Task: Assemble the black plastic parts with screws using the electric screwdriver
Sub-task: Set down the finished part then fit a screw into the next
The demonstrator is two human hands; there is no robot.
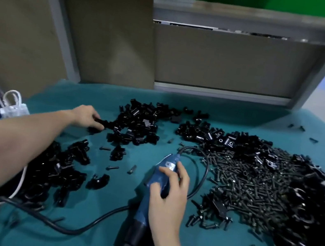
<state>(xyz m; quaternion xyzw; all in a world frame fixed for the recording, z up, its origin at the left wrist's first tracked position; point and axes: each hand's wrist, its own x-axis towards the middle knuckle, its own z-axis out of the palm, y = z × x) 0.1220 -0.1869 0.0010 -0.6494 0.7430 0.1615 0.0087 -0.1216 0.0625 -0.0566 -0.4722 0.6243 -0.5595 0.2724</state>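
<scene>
Your right grip [168, 193] is curled around the blue electric screwdriver [143, 208], low in the centre on the teal surface [181, 109]. Your left grip [87, 116], at centre left, pinches a black plastic part [101, 121] beside the pile. The screws [254, 189] lie heaped at the right.

Just one wide-angle head cam, looking forward and down over the counter [203, 108] from pretty close up, tilted enough to catch the back panel [228, 63] too.
</scene>
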